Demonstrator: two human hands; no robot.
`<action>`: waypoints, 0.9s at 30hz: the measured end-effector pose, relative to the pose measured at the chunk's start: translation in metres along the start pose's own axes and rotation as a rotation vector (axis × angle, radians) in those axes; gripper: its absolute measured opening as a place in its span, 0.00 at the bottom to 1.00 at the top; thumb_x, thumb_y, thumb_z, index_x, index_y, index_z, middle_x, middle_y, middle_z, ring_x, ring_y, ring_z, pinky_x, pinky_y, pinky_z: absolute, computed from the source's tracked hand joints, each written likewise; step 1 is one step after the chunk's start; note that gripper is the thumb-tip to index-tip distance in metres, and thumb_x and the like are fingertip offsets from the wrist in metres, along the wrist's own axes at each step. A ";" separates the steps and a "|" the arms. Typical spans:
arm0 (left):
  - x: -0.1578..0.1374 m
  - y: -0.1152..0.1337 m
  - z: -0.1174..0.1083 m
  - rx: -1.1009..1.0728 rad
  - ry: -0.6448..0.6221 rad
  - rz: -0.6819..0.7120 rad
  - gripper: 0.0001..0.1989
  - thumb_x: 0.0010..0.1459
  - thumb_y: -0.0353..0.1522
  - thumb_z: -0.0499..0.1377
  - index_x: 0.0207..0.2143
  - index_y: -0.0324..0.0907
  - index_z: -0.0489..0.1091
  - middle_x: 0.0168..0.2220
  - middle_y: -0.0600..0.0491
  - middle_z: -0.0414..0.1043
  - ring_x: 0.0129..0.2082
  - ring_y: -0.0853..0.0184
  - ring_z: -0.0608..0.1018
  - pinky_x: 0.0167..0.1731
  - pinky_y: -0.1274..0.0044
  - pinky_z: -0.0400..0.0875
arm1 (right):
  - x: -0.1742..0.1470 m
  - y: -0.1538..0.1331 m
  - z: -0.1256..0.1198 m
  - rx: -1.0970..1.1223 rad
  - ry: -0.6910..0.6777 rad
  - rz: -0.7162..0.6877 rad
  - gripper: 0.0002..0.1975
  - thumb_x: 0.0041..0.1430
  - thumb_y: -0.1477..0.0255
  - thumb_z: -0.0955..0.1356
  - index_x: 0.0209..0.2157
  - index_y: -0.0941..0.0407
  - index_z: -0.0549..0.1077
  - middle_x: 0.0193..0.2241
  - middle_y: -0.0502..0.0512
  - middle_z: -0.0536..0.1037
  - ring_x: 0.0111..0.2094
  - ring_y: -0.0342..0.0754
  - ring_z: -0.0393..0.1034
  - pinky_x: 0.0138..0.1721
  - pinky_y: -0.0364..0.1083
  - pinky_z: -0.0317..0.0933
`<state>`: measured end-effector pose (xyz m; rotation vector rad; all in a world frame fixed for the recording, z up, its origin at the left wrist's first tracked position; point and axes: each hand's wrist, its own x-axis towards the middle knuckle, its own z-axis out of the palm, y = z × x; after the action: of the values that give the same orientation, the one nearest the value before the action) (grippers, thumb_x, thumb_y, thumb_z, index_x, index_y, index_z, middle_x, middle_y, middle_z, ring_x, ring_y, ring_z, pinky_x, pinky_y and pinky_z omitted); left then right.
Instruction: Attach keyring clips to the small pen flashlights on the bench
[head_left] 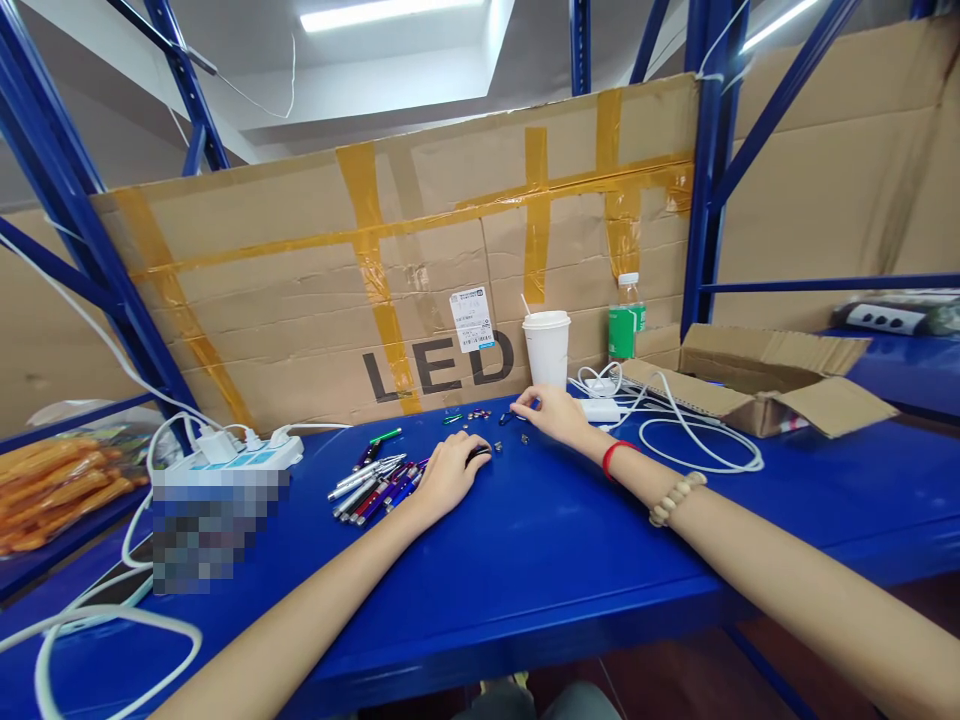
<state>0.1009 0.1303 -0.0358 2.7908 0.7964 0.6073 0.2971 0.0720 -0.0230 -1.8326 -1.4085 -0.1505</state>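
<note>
My left hand [448,468] rests low over the blue shelf top [525,540], its fingers closed around a small dark piece [478,455] that is partly hidden. Beside its wrist lies a pile of slim metal pens or pen-like tubes [379,488] in silver, red, purple and blue. My right hand [553,412] is farther back, thumb and fingertips pinched together; whatever they hold is too small to name. Just left of those fingertips is a small dark blue piece [506,417]. Tiny coloured parts [478,414] and small metallic bits [524,439] are scattered between the hands.
Behind my right hand stand a white lidded cup [547,345] and a green-labelled bottle [626,320]. White cables [701,460] and an open cardboard box [757,385] lie to the right. A power strip [262,458] sits left. A taped cardboard panel [435,280] closes the back.
</note>
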 end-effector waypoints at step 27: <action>0.002 -0.061 -0.064 0.345 0.204 -0.398 0.20 0.57 0.39 0.45 0.41 0.40 0.71 0.43 0.41 0.70 0.48 0.54 0.68 0.48 0.60 0.56 | -0.011 -0.013 0.013 -0.217 -0.228 -0.131 0.11 0.55 0.68 0.63 0.39 0.52 0.74 0.37 0.51 0.72 0.34 0.43 0.67 0.30 0.42 0.57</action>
<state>0.0467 0.1864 0.0061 2.7553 1.5858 0.7443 0.2776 0.0727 -0.0305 -1.9823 -1.7293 -0.1706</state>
